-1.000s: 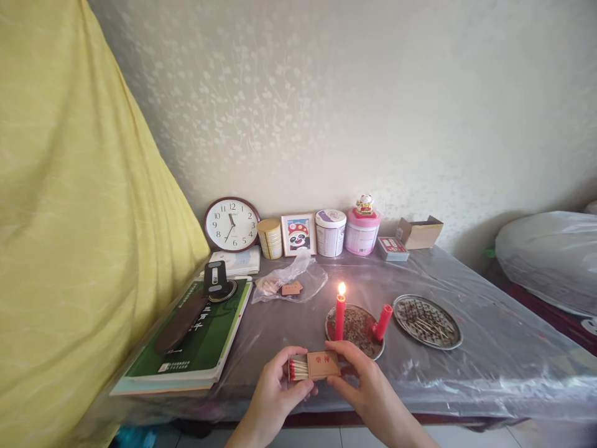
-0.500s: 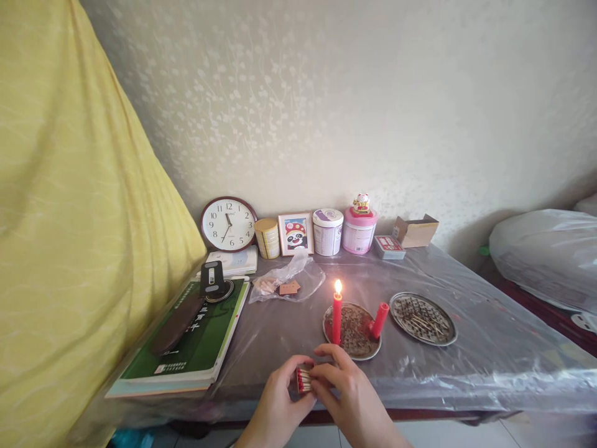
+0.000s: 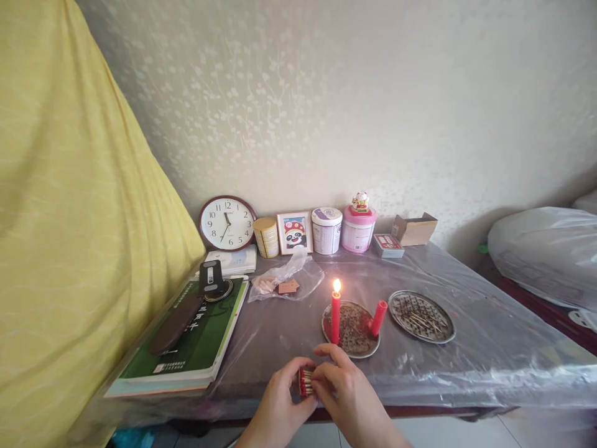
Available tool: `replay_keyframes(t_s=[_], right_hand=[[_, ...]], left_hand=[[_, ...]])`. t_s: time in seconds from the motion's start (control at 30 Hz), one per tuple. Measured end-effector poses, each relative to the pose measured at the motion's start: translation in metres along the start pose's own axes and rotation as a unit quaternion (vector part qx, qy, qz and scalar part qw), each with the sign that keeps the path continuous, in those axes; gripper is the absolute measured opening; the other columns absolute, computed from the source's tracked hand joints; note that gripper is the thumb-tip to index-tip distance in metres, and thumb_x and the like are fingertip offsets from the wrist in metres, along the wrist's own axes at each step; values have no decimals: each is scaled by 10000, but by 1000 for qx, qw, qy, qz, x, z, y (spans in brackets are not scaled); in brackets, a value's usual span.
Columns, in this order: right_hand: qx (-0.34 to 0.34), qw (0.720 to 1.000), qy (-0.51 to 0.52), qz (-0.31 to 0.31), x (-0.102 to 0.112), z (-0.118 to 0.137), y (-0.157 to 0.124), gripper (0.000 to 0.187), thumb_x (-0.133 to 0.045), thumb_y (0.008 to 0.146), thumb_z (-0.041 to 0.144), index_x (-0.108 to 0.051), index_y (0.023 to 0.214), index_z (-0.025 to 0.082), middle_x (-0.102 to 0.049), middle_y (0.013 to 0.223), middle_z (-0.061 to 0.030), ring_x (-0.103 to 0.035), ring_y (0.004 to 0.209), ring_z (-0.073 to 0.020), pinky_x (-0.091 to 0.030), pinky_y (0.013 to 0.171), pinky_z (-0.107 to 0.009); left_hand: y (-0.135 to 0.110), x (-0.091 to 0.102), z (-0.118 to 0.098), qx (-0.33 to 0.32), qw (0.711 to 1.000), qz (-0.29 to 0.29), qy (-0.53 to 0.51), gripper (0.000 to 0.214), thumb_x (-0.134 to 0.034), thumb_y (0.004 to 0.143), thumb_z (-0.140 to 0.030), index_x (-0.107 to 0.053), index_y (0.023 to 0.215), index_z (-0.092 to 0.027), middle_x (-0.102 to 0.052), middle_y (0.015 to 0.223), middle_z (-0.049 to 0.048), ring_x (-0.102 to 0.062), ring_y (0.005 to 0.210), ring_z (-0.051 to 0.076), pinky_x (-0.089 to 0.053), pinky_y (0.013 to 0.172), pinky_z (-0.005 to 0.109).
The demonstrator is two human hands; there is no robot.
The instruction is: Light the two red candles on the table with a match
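My left hand (image 3: 280, 404) grips an open matchbox (image 3: 305, 381) at the table's near edge, with red match heads showing. My right hand (image 3: 347, 398) covers the rest of the box, its fingertips pinched at the matches. Just beyond the hands a metal plate (image 3: 360, 350) carries an upright lit red candle (image 3: 335, 316) and a leaning unlit red candle (image 3: 377, 318).
A second metal plate (image 3: 422, 317) with used matches lies to the right. A green book (image 3: 196, 339) with a dark case lies on the left. A plastic bag (image 3: 286, 281), a clock (image 3: 227, 223), tins (image 3: 326, 231), a picture frame (image 3: 294, 232) and small boxes line the wall. Yellow cloth (image 3: 69, 236) hangs left.
My right hand has slid left over the matchbox, hiding its printed sleeve, and both hands have dropped nearer the table edge. The candles and plates have not moved.
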State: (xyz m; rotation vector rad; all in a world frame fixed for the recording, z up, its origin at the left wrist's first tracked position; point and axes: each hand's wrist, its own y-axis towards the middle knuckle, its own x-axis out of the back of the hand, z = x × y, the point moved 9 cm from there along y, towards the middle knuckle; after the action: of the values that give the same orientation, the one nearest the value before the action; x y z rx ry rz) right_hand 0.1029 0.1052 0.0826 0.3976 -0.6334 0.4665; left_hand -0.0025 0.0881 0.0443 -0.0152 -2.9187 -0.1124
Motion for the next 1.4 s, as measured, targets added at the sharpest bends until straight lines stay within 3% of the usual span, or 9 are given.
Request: replay_keyframes(t_s=[0.23, 0.37, 0.5, 0.67, 0.8, 1.03, 1.17, 1.3, 1.4], right_hand=[[-23, 987, 146, -61, 10, 5, 0, 144, -510, 891, 217, -615, 793, 202, -611, 1124, -74, -622, 972, -194, -492, 815, -260], [-111, 952, 239, -154, 28, -14, -2, 241, -509, 906, 410, -586, 823, 198, -656, 839, -42, -617, 738, -175, -496, 648, -237], [-134, 926, 291, -199, 36, -23, -3, 312, -556, 862, 494, -566, 760, 199, -590, 681, -4, -557, 630, -160, -463, 563, -228], [-130, 900, 359, -209, 17, -19, -4, 313, -578, 847, 505, -553, 775, 202, -551, 654, 8, -506, 548, -137, -430, 492, -223], [-125, 886, 401, -197, -2, -13, -4, 302, -573, 855, 498, -525, 790, 207, -498, 617, 32, -451, 498, -118, -372, 443, -213], [-107, 897, 360, -234, 27, -17, -2, 324, -566, 870, 473, -518, 710, 195, -486, 625, 30, -443, 599, -127, -387, 562, -219], [-96, 897, 400, -163, 12, -11, 2, 332, -538, 884, 493, -513, 729, 200, -471, 582, 50, -454, 528, -113, -412, 509, -213], [-100, 864, 491, -52, -23, 2, 3, 336, -488, 897, 537, -466, 798, 217, -519, 509, 67, -496, 387, -118, -435, 383, -224], [-78, 863, 497, -48, -26, 4, 4, 326, -467, 921, 513, -442, 795, 214, -562, 473, 58, -518, 370, -119, -451, 396, -226]], left_hand=[[0, -5, -2, 7, 998, 22, -55, 206, -650, 704, -114, -631, 898, -182, -703, 811, 44, -639, 761, 232, -476, 690, 324], [-3, -5, 7, 44, 986, 35, -155, 330, -698, 666, -102, -627, 976, -186, -710, 844, 42, -639, 783, 222, -473, 740, 347], [-5, -13, 16, 68, 961, 63, -262, 343, -744, 667, -179, -611, 983, -189, -684, 735, 12, -621, 633, 178, -473, 645, 335], [-6, -37, 11, 68, 939, 96, -323, 454, -777, 662, -308, -605, 1072, -213, -668, 704, 13, -599, 570, 171, -451, 564, 312], [-4, -48, 18, 103, 928, 68, -353, 442, -755, 669, -367, -640, 1074, -228, -641, 670, 6, -563, 505, 161, -417, 483, 287], [1, -13, 23, 101, 885, -26, -454, 388, -554, 675, -243, -698, 1016, -131, -583, 534, -3, -459, 398, 133, -411, 427, 299], [1, -10, 20, 105, 880, -13, -463, 395, -550, 677, -233, -709, 1027, -141, -612, 564, 14, -448, 402, 128, -415, 421, 295], [-1, -22, 18, 108, 882, 30, -458, 363, -594, 653, -251, -718, 983, -167, -626, 583, 10, -445, 389, 113, -382, 382, 259], [-1, -21, 22, 115, 887, 24, -446, 322, -647, 691, -296, -695, 981, -164, -619, 583, -1, -468, 401, 113, -389, 382, 250]])
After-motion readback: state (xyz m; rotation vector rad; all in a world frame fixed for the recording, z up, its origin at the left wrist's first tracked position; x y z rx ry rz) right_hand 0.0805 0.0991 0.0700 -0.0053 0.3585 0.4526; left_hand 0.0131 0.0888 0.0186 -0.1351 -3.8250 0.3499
